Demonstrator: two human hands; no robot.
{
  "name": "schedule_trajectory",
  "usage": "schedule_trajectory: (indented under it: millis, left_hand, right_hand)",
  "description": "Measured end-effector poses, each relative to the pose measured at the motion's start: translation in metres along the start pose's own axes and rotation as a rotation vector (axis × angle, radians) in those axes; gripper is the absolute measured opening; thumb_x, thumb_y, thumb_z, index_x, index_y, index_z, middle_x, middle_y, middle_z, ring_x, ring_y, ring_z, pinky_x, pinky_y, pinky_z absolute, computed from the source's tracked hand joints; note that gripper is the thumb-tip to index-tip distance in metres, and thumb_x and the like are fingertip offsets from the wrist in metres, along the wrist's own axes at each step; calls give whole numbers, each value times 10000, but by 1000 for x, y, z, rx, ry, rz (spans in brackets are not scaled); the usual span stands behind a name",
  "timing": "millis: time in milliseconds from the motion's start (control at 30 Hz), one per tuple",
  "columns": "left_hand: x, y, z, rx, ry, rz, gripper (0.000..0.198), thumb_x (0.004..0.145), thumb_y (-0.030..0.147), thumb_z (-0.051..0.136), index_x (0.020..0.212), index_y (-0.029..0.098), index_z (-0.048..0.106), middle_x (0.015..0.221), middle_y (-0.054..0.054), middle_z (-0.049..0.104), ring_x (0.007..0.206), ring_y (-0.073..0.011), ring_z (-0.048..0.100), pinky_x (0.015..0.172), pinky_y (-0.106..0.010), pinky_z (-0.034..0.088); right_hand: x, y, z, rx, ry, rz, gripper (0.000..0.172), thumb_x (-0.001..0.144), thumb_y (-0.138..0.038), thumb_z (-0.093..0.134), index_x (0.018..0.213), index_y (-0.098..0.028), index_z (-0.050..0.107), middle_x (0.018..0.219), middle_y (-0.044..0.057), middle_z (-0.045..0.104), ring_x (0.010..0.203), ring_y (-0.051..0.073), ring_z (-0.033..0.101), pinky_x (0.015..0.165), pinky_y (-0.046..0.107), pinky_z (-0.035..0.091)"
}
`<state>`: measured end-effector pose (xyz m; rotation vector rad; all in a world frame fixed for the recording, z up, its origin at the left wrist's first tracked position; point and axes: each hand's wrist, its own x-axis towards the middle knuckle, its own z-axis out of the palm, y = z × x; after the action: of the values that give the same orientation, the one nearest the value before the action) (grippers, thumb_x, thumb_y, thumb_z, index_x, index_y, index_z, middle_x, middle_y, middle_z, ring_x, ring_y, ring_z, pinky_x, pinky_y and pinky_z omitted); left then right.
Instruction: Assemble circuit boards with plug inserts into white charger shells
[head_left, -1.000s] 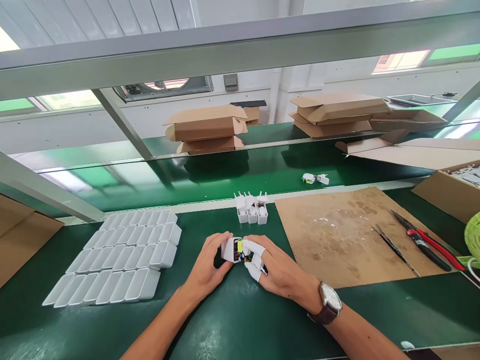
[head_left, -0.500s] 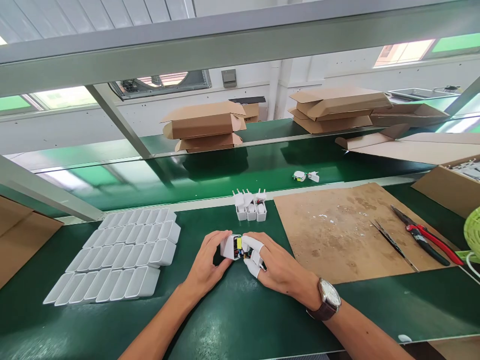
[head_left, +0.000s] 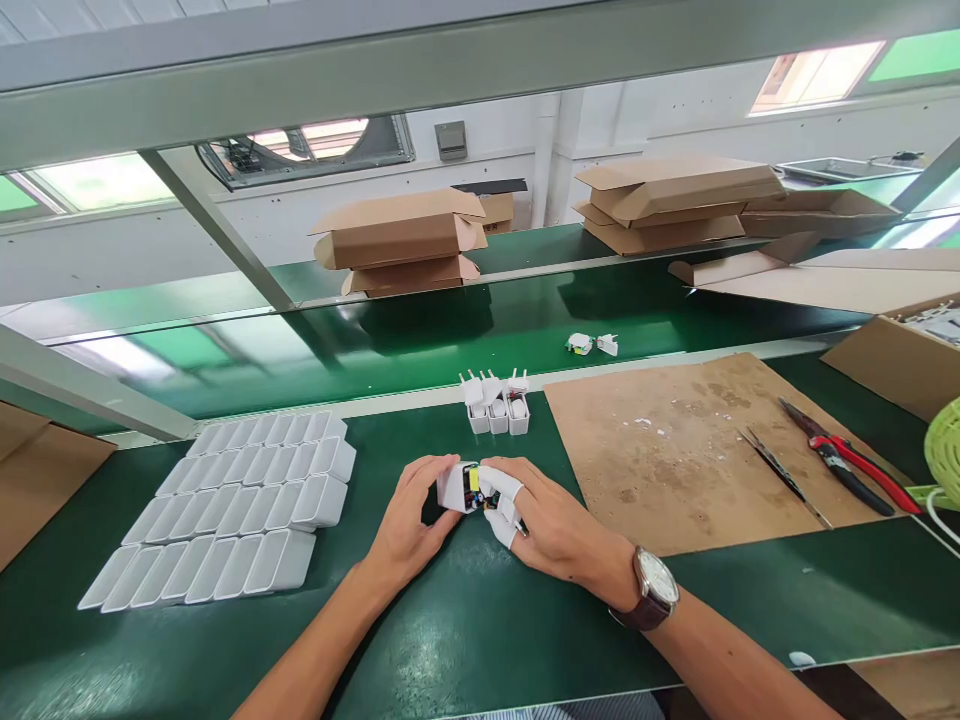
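Note:
Both hands meet at the middle of the green bench. My left hand (head_left: pixel 409 525) is closed around a small white charger housing (head_left: pixel 452 487). A circuit board with a yellow part (head_left: pixel 472 486) sticks out of the housing. My right hand (head_left: pixel 551 530), with white finger cots on two fingertips and a watch on the wrist, pinches the board end. Just behind the hands stand three white plug units (head_left: pixel 496 402) with pins up.
Rows of empty white housings (head_left: pixel 232 505) lie at the left. A brown board (head_left: pixel 697 450) at the right carries tweezers (head_left: pixel 784 478) and red-handled cutters (head_left: pixel 847 465). Two small parts (head_left: pixel 589 344) lie on the conveyor belt. Cardboard boxes (head_left: pixel 401 245) stack behind.
Both hands stay closed on the housing and board, almost unchanged. The camera has tilted slightly, so everything sits a little higher in the picture.

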<state>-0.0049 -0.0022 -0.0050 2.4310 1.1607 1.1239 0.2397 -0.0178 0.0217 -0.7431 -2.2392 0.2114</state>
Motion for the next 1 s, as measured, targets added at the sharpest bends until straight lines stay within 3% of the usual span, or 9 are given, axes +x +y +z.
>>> schedule_trajectory:
  millis: [200, 567, 767, 900, 1000]
  left_hand:
    - [-1, -1, 0, 29, -4, -24, 540, 948, 239, 633, 1451, 293, 443, 1305, -93, 651, 1214, -254, 618, 992, -430, 570]
    - [2, 2, 1, 13, 37, 22, 528, 952, 215, 620, 1442, 287, 435, 1277, -86, 664, 1219, -242, 620, 1006, -425, 578]
    - [1, 3, 3, 1, 11, 33, 539, 956, 198, 603, 1455, 283, 417, 1301, -101, 662, 1229, -257, 629, 1027, -466, 570]
    - [-4, 5, 7, -31, -87, 12, 588, 955, 235, 610, 1495, 278, 381, 1376, -123, 636, 1257, -284, 630, 1038, -496, 563]
    - [-8, 7, 10, -64, -145, -19, 663, 934, 266, 647, 1524, 275, 346, 1401, -133, 626, 1241, -292, 650, 1015, -474, 582]
  right_hand:
    - [-1, 1, 0, 26, -3, 41, 436, 869, -14, 490, 1286, -141, 474, 1351, 234, 545, 1242, 336, 553, 949, 535, 586]
    - [-2, -2, 0, -13, -18, -16, 461, 829, 28, 468, 1271, -101, 494, 1343, 241, 546, 1238, 335, 547, 986, 521, 572]
    - [-2, 0, 3, -1, -22, 2, 450, 853, 10, 479, 1282, -125, 497, 1352, 228, 560, 1222, 332, 564, 928, 505, 593]
    - [3, -6, -2, 40, -26, 28, 429, 957, -171, 609, 1365, -169, 478, 1274, 174, 640, 1126, 292, 629, 920, 458, 600]
    - [10, -2, -18, 58, 100, 47, 490, 977, -328, 664, 1410, -218, 463, 1294, 153, 642, 1178, 283, 628, 985, 466, 574]
